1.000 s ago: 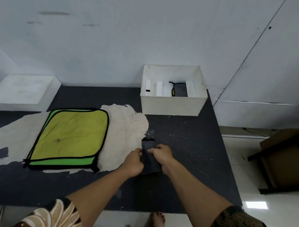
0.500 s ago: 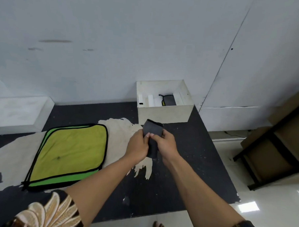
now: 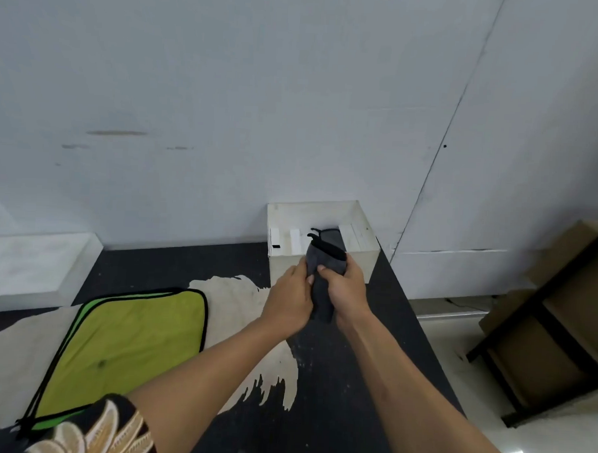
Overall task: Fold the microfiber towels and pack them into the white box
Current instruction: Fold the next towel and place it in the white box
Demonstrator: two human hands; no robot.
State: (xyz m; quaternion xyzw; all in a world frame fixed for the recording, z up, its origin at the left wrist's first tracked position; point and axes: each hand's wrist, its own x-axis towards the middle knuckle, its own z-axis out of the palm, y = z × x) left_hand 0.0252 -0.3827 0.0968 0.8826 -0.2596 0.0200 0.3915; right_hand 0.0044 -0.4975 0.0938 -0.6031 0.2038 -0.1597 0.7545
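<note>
A folded dark grey towel (image 3: 323,261) is held upright between my left hand (image 3: 289,299) and my right hand (image 3: 348,291), just in front of the white box (image 3: 361,260). Its top edge overlaps the box's front rim. Inside the box, another dark towel (image 3: 331,235) with black trim stands among white pieces. A stack of yellow-green towels (image 3: 124,342) with black edging lies flat on the table at the left.
The black table (image 3: 345,399) has a worn pale patch under the green towels. A white lid or tray (image 3: 32,266) sits at the far left against the wall. A dark shelf frame with cardboard (image 3: 553,333) stands on the floor at right.
Both hands have carried the grey towel away from me, from the table's middle up to the box's front rim. The view has tilted upward.
</note>
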